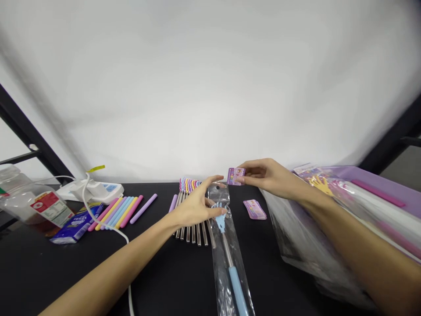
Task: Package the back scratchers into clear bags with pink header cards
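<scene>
My right hand (265, 175) pinches a small purple printed card (234, 176) between thumb and fingers, just above the mouth of a clear plastic bag (217, 193). Inside that bag lies a light-blue back scratcher (226, 245) with a hand-shaped head, metal shaft and blue handle. My left hand (195, 205) grips the bag near its top; the thumb lies over the scratcher's head and the index finger stretches along the bag's upper edge. Its other fingers are partly hidden. A small pile of similar purple cards (255, 209) rests on the black table (171, 281), right of the bag.
Left of the bag, several metal scratcher rods (194, 235) with coloured heads lie in a row, partly behind my left hand. Coloured tubes (120, 213), a blue packet (77, 224), a plastic jar (36, 204), a power strip (113, 191) and a white cable (108, 224) lie farther left. A purple bin (365, 177) holds bagged scratchers at right.
</scene>
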{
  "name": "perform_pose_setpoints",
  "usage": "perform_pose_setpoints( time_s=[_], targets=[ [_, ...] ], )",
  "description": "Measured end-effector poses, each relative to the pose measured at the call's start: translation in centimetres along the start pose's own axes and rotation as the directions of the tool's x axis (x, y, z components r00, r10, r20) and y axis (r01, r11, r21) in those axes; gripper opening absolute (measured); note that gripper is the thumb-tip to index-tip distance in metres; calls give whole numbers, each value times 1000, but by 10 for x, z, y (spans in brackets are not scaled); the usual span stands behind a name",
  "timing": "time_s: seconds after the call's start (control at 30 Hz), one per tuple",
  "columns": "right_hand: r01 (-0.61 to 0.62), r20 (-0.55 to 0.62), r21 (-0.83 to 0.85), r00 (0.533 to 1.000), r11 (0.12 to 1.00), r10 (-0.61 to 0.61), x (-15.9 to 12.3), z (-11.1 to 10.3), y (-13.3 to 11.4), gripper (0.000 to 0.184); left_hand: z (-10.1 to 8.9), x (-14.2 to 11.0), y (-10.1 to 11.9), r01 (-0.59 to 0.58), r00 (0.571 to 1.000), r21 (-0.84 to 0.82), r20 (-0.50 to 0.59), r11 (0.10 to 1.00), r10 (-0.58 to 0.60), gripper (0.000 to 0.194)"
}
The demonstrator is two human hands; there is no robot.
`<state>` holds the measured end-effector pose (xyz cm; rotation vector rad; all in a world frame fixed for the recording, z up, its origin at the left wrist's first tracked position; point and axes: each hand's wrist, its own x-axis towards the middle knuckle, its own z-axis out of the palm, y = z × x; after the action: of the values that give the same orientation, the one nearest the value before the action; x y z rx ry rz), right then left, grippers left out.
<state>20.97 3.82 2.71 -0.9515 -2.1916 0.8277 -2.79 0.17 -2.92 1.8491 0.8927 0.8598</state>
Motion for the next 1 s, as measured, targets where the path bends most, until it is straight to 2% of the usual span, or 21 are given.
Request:
perform_pose_setpoints(
  time_s=[0.2, 0.37, 0.5, 0.67, 0.83, 1.0],
  targets=[
    [43, -130, -112, 990, 993, -57, 3, 14, -1, 26, 2, 0, 1, -4, 999, -46, 37, 999, 6, 90],
    [93, -68, -124, 993, 988, -102, 3, 21, -6, 28, 3, -2, 3, 20, 998, -124, 59, 992, -13, 101],
    [90, -59, -224, 993, 970, -106, 2, 21, -9, 28, 1, -1, 4, 20, 997, -180, 71, 983, -7, 105],
    [51, -93, -250, 993, 967, -77, 1, 19, -9, 28, -2, 1, 6, 48, 996, -177, 85, 983, -33, 97],
    [82, -50, -410, 992, 909, -112, 0, 14, -10, 30, -1, 0, 7, 56, 993, -130, 106, 990, -42, 75],
    [95, 8, -413, 995, 906, -100, 0, 8, -10, 30, 0, -1, 6, 41, 997, -106, 77, 994, -33, 80]
  ],
)
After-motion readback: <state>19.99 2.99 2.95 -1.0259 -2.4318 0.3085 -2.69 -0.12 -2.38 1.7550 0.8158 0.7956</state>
